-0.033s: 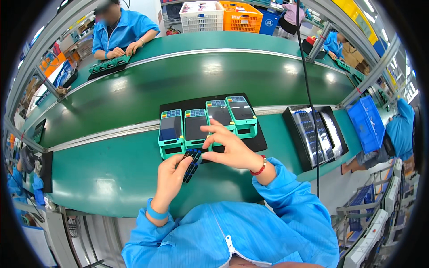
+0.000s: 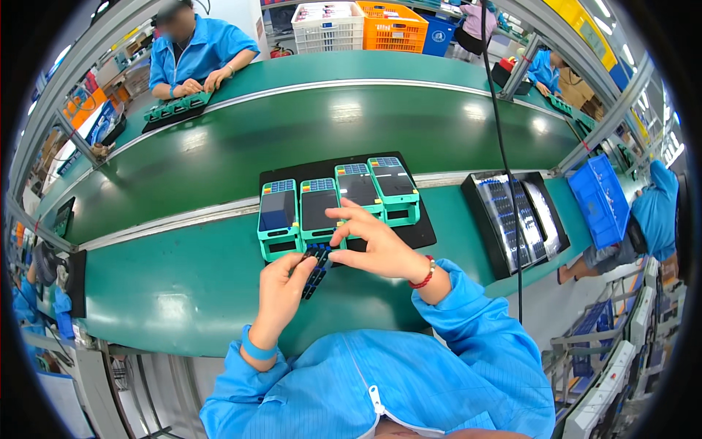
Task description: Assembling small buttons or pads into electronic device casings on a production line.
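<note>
Black-and-blue pieces are being pinched by left hand beside near edge of mat, right hand hovering alongside, grip unclear.

I am watching the left hand pinching a black-and-blue part, while the right hand is hovering, spread, just beside the part's upper end. Four green-framed card terminals are resting on a black mat, and across the belt a co-worker is handling green pieces.
</note>
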A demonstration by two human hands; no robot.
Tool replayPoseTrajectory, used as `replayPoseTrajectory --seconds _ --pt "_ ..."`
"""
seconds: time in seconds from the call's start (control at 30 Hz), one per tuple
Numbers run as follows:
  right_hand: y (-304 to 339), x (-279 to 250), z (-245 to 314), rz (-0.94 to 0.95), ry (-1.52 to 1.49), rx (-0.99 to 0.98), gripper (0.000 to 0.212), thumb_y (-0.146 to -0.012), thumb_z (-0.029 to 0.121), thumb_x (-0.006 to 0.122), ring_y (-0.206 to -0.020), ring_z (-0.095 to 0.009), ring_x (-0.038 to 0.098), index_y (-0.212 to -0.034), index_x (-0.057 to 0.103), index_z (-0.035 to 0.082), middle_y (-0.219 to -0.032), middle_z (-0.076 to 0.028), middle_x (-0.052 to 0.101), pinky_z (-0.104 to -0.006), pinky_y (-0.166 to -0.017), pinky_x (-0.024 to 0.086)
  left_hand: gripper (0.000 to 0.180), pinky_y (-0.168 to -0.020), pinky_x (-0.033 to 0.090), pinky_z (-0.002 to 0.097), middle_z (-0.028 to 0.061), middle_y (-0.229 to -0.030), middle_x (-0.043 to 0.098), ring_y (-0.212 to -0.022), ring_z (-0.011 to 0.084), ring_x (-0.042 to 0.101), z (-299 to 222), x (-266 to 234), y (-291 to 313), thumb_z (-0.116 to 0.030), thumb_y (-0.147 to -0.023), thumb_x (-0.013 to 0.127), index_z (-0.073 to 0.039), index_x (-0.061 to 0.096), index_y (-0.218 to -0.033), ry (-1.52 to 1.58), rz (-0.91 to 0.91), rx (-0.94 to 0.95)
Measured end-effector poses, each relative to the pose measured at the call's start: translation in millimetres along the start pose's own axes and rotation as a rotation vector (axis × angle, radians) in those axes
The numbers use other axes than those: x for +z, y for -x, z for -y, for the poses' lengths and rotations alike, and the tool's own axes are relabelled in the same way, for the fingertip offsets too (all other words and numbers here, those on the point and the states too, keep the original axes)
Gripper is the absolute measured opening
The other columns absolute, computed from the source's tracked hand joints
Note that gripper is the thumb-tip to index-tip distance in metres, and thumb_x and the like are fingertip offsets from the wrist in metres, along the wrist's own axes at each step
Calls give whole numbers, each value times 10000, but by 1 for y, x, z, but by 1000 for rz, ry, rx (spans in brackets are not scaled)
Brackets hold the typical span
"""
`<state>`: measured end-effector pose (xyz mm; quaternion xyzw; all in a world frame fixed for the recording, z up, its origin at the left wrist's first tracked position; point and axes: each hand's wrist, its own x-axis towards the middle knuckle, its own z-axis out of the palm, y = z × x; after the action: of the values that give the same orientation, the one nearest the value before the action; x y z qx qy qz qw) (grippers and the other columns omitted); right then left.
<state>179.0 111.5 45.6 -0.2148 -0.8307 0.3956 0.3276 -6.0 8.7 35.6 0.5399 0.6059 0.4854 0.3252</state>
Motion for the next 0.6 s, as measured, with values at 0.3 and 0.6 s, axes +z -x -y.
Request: replayPoseTrajectory --seconds 0.3,0.6 --pt "11 -22 -14 -507 376 -202 136 -718 70 704 -1234 -395 423 -782 584 68 -1200 -136 549 -467 -992 372 163 -561 412 366 87 -609 556 -576 210 522 9 27 -16 -170 -824 646 -26 635 -748 -343 -157 257" --pt "14 -11 -73 -597 539 -25 91 -773 113 690 -1243 -402 394 -801 634 47 -1203 -148 534 -470 -1007 344 148 -971 308 511 57 -1185 578 -1223 360 406 -7 62 -29 -201 -708 727 -80 642 -701 -759 33 628"
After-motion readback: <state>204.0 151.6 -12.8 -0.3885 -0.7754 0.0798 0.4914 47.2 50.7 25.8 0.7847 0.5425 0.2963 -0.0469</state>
